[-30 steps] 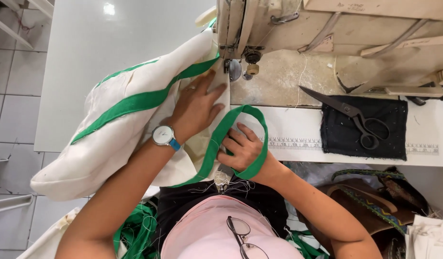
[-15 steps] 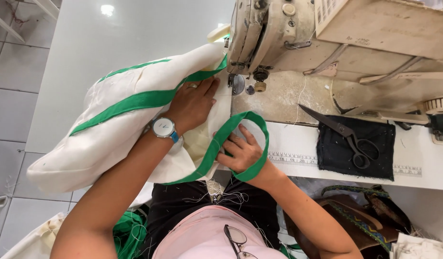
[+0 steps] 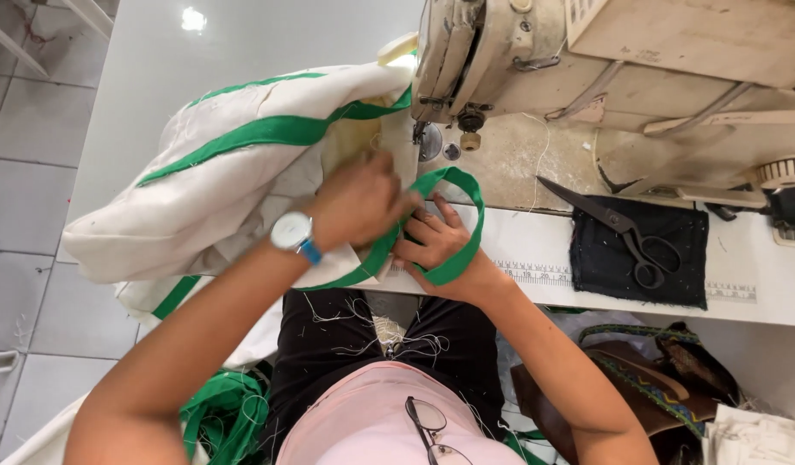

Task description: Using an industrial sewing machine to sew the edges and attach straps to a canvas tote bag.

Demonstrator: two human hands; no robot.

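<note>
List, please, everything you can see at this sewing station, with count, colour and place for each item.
sewing machine: one, cream, top right on the table
table: one, white, upper half of view
cloth bag: one, cream with green trim, left of the machine
green strap: one loop, around the right hand
scissors: one pair, dark, on the black pad
black pad: one, right of the hands
eyeglasses: one pair, hanging at the pink shirt
wristwatch: one, white face, blue band, left wrist
left hand: pressing the cloth
right hand: grip on the strap
</note>
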